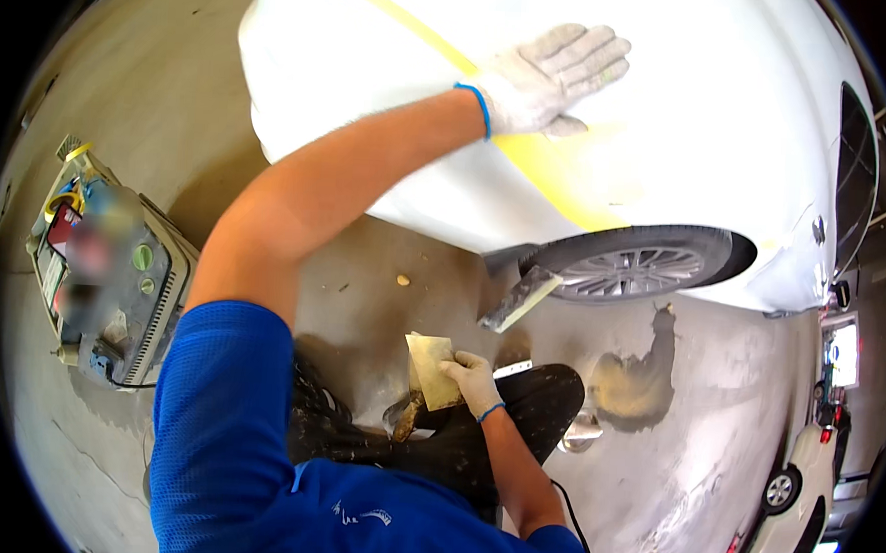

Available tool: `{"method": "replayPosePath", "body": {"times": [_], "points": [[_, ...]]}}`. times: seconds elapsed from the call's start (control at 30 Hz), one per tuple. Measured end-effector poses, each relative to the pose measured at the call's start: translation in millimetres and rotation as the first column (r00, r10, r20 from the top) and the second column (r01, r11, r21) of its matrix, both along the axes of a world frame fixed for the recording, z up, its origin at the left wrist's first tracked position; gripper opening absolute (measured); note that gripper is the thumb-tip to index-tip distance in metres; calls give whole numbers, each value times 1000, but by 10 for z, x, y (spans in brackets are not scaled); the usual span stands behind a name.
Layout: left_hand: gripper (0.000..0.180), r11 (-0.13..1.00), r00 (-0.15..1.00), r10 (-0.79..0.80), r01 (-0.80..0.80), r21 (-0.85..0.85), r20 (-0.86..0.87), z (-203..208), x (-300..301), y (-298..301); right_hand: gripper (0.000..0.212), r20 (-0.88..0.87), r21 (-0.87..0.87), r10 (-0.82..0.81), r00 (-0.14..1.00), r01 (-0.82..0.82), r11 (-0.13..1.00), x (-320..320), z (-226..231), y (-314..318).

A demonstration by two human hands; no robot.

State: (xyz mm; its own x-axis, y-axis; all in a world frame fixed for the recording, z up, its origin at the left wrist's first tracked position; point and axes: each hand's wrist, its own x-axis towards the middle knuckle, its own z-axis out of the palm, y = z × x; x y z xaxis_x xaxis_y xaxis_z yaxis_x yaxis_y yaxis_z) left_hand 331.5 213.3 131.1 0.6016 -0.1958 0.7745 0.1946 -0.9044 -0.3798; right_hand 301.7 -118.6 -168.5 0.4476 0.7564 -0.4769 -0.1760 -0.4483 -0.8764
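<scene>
My left hand, in a whitish work glove with a blue cuff, lies flat on the white car body, fingers stretched out. Beneath and beside it runs a yellow patch that narrows into a stripe toward the far left. Down by my knees, my right hand, gloved the same way, pinches a yellowish sheet of sandpaper by its right edge. A long dark block with a pale edge is beside the car wheel; whether it touches the tyre I cannot tell.
To the left stands a grey machine or cart with green knobs, tape and other items on top. A wet, sandy stain marks the concrete floor right of my knee, near a shiny metal container. Another car is parked far right.
</scene>
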Motion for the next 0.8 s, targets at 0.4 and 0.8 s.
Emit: {"method": "replayPosePath", "body": {"times": [0.4, 0.8], "points": [[81, 1000, 994, -26, 26, 3, -103, -713, -355, 171, 27, 77, -28, 26, 997, -24, 999, -26, -59, -86], [80, 998, 998, 10, -7, 58, -57, -300, 129, -33, 34, 137, -80, 72, 988, -61, 995, -29, -74, -44]]}}
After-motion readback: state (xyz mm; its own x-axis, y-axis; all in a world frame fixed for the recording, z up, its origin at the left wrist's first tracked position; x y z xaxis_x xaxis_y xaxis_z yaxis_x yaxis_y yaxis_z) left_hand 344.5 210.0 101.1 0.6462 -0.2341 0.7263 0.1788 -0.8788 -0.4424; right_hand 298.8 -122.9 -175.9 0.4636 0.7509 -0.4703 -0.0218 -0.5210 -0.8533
